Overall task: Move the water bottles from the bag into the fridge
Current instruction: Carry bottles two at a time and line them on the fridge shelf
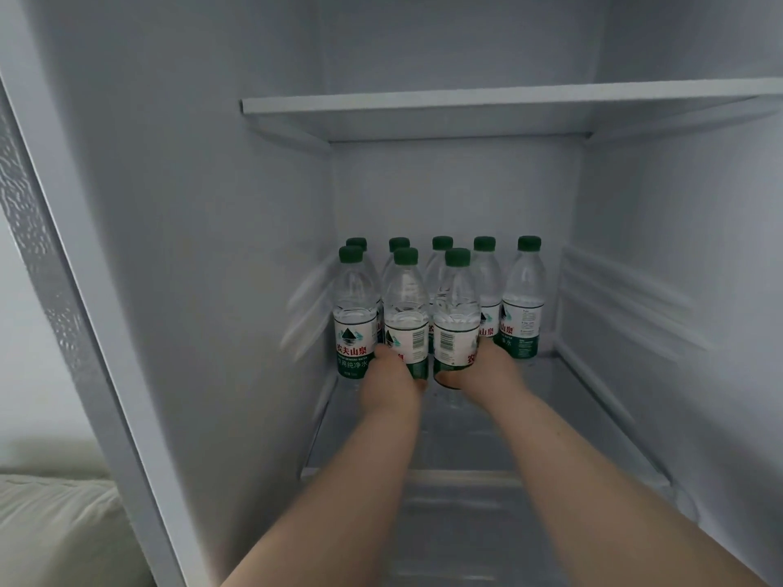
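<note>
Eight bottles (522, 296) stand upright, caps up; left hand (387, 381) and right hand (493, 368) apparently each grip one.

Two bare, sleeveless forearms (551, 468)

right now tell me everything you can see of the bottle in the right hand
The bottle is clear plastic with a green screw cap, a white and green label showing a barcode, and water inside. It stands upright in the front row on the fridge shelf, whether quite set down is unclear. The right hand grips its lower part; a neighbouring bottle stands close on its left.
</note>
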